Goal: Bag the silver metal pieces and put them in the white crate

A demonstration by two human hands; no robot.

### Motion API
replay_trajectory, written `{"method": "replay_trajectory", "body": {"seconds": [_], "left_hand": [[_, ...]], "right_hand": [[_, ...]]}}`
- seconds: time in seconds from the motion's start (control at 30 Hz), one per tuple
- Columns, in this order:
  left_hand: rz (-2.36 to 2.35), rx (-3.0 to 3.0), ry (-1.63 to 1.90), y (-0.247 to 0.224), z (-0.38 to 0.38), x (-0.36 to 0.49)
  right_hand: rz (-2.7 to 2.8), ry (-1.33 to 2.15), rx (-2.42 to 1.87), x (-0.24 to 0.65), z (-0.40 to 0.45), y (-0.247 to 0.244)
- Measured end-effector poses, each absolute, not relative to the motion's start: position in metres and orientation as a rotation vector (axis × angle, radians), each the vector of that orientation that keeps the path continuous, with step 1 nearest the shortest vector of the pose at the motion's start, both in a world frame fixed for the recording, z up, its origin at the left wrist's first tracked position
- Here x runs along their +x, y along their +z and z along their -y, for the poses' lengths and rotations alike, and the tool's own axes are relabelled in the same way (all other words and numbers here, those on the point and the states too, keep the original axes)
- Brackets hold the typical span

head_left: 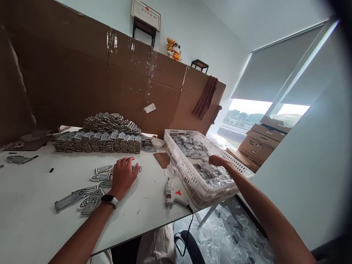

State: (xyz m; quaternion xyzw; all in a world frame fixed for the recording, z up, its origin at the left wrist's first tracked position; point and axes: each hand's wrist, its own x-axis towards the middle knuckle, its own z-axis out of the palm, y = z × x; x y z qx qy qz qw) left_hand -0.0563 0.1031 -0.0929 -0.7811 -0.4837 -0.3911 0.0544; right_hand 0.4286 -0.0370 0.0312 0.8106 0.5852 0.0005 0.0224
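**Many grey pieces (pixel 97 142) around one crate (pixel 183 172)**

Head view: grey pieces, flat and stiff-looking, with arched outlines and cut-out patterns, stacked side by side at the back of the smooth white table (pixel 143 209), with a rougher heap on top; too many to count. Nearer the front, a loose, overlapping cluster of roughly eight, exact count blocked by the left hand (pixel 125 174). Palm down over that cluster, fingers loosely bent, thumb apart, one piece close to the thumb; cannot tell of any grip. On that wrist, one watch (pixel 109 200) with dark face and pale strap.

On the right, one white plastic crate with pierced walls, with many more grey pieces inside, some under shiny clear wrapping. Over these, the right hand (pixel 218 160), narrow and curled downward, fingertips out of sight; cannot tell of anything held.

Between the hands, just beside the crate, one white glue gun (pixel 172 196) with a red triangle and a dark cable (pixel 189 208). Behind it, one torn brown card (pixel 161 160) and one small white bowl (pixel 157 143). Across the back, a tall taped cardboard wall (pixel 82 62) with one draped reddish cloth (pixel 205 97). By the window, several stacked boxes (pixel 260 141); below, crumpled clear plastic (pixel 220 231).
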Motion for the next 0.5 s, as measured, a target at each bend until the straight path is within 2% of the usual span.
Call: {"method": "replay_trajectory", "body": {"seconds": [0.23, 0.4, 0.5], "left_hand": [[1.46, -2.392, -1.209, -0.094, -0.103, -0.053], [1.4, -2.421, -1.278, -0.093, -0.103, -0.053], [1.304, -2.49, -1.377, -0.091, -0.1, -0.052]], "right_hand": [[-1.855, 0.093, 2.751, 0.432, 0.022, 0.105], [-2.296, 0.261, 2.78, 0.389, 0.006, 0.158], [-2.663, 0.213, 2.637, 0.343, -0.005, 0.17]]}}
